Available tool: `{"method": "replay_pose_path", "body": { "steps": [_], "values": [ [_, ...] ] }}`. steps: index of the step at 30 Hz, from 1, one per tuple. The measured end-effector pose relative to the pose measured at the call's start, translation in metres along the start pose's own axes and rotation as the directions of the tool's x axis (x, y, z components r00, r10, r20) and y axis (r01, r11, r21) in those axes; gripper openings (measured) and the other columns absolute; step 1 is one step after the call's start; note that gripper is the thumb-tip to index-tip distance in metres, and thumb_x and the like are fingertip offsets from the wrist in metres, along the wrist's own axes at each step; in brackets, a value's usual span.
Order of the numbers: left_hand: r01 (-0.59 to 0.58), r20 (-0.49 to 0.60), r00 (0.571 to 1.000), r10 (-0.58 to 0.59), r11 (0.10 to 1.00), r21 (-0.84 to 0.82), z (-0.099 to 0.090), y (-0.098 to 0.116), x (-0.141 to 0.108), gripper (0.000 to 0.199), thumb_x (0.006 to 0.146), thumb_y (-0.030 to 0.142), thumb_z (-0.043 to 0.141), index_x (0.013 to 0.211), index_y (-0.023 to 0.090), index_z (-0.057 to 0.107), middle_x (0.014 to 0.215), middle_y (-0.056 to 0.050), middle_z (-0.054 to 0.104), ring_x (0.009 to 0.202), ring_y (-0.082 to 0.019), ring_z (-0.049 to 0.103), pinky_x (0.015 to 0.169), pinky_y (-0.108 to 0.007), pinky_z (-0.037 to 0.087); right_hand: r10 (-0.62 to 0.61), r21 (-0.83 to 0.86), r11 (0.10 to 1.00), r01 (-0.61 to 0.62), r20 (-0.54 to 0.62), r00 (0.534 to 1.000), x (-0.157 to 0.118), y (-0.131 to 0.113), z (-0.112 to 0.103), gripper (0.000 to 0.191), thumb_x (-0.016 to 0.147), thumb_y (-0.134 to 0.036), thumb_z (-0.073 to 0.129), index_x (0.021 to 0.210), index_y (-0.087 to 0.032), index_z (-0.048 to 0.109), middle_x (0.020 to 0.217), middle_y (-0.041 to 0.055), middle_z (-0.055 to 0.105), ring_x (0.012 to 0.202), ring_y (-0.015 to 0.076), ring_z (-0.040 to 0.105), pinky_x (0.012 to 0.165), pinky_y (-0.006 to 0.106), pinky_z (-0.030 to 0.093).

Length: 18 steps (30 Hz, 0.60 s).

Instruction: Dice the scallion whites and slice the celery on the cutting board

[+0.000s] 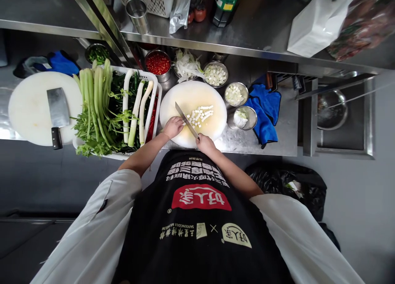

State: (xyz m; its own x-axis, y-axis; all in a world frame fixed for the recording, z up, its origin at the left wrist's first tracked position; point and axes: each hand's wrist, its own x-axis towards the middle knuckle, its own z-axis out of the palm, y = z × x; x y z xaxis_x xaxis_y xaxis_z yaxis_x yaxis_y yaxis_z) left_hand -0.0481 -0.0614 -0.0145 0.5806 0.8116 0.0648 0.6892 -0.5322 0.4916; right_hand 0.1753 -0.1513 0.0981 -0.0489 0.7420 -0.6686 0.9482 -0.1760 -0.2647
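Observation:
My right hand [205,144] grips the handle of a kitchen knife [187,120], its blade slanting across a round white cutting board [173,99]. Close beside the blade on the left, my left hand [173,127] has its fingers drawn together on a bit of white leek, mostly hidden under them. Small white cut leek pieces [200,115] lie scattered on the board to the right of the blade. Whole leeks [135,113] and green celery [98,103] rest in a white basket [156,111] left of the board.
A cleaver [58,107] lies on another round board [27,107] at the far left. Metal cups of white pieces [236,93] and a bowl of chopped red chillies [158,64] ring the board. A blue cloth [263,111] lies right. A steel shelf [216,39] overhangs the back.

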Motion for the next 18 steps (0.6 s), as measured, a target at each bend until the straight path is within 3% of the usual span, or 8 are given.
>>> {"method": "replay_pose_path", "body": {
  "steps": [7,11,14,18],
  "values": [
    [-0.002,-0.017,1.000,0.003,1.000,0.015,0.002,-0.003,-0.004,0.023,0.094,0.012,0.059,0.105,0.016,0.079,0.121,-0.016,0.074,0.121,-0.031,0.064,0.109,-0.049,0.056,0.003,-0.015,1.000,-0.003,0.023,1.000,-0.040,0.035,0.001,0.031,0.112,-0.034,0.047,0.130,-0.018,0.066,0.119,0.0154,0.079,0.108,0.0278,0.075,0.084,0.030,0.049],
    [-0.026,-0.031,0.999,0.027,0.999,0.021,0.004,-0.006,-0.001,0.021,0.093,0.011,0.059,0.100,0.017,0.077,0.118,-0.016,0.072,0.119,-0.031,0.064,0.109,-0.049,0.056,-0.019,-0.049,0.999,0.019,-0.005,1.000,-0.058,0.039,-0.009,0.031,0.111,-0.036,0.048,0.131,-0.021,0.065,0.115,0.0138,0.080,0.103,0.0281,0.075,0.083,0.031,0.048],
    [-0.039,-0.029,0.999,0.040,0.999,0.021,0.004,-0.006,-0.002,0.019,0.095,0.012,0.058,0.095,0.018,0.076,0.112,-0.015,0.072,0.115,-0.030,0.065,0.107,-0.048,0.057,-0.040,-0.046,0.998,0.040,0.004,0.999,-0.055,0.030,-0.012,0.029,0.111,-0.036,0.049,0.128,-0.020,0.066,0.112,0.0139,0.080,0.101,0.0283,0.075,0.081,0.031,0.048],
    [-0.042,-0.029,0.999,0.042,0.999,-0.005,0.002,-0.004,0.000,0.020,0.096,0.013,0.057,0.095,0.018,0.076,0.114,-0.015,0.074,0.115,-0.029,0.066,0.108,-0.048,0.057,-0.011,-0.006,1.000,0.011,0.031,0.999,-0.026,0.007,-0.005,0.027,0.111,-0.033,0.048,0.125,-0.019,0.067,0.117,0.0158,0.079,0.104,0.0274,0.074,0.082,0.030,0.049]
  ]
}}
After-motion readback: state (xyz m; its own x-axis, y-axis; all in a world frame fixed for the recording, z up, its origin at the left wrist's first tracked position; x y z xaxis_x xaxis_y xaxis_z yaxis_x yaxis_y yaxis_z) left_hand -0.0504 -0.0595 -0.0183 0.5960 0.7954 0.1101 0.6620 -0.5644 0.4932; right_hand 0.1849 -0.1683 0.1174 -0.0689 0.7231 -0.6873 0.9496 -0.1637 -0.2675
